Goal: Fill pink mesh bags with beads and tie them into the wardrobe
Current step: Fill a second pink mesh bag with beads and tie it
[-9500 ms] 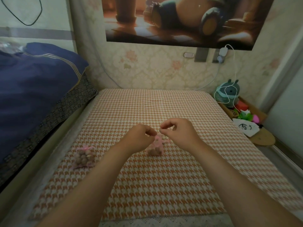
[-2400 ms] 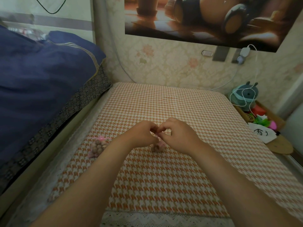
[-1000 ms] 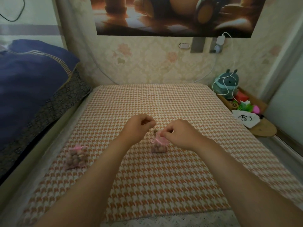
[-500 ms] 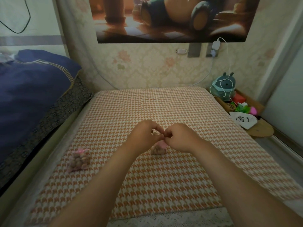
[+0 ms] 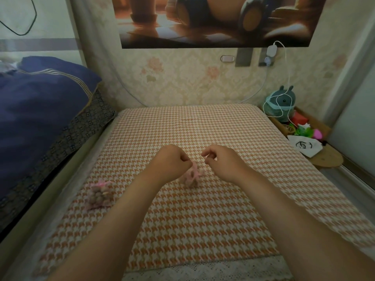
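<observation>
A pink mesh bag (image 5: 190, 176) of beads, blurred, sits mid-bed (image 5: 203, 230), its gathered neck pointing up. The left hand (image 5: 169, 162) has its fingers curled on the neck ribbon. The right hand (image 5: 224, 162) pinches beside it; what it holds is unclear. A second filled bag (image 5: 99, 196) lies near the bed's left edge, neck toward the far edge.

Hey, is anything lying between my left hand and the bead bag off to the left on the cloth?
Nothing visible does. Only bare checked cloth lies between the left hand and that bead bag. The second bag sits on the hand's other side, toward the right hand.
</observation>
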The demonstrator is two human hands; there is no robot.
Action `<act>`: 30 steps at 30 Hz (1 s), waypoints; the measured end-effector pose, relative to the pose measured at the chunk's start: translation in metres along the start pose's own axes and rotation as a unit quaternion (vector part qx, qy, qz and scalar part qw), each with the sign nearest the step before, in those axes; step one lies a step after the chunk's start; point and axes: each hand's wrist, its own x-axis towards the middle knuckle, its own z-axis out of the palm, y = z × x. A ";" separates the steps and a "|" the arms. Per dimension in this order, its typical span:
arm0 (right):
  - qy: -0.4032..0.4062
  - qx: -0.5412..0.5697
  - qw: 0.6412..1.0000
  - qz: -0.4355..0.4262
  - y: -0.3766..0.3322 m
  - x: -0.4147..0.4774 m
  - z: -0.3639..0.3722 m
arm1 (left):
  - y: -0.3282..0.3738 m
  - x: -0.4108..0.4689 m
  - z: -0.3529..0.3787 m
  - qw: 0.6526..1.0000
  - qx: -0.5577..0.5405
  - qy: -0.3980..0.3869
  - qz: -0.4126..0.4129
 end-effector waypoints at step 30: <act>0.026 -0.033 0.992 -0.117 -0.056 -0.009 0.027 | -0.034 -0.012 -0.010 0.994 -0.086 -0.061 -0.013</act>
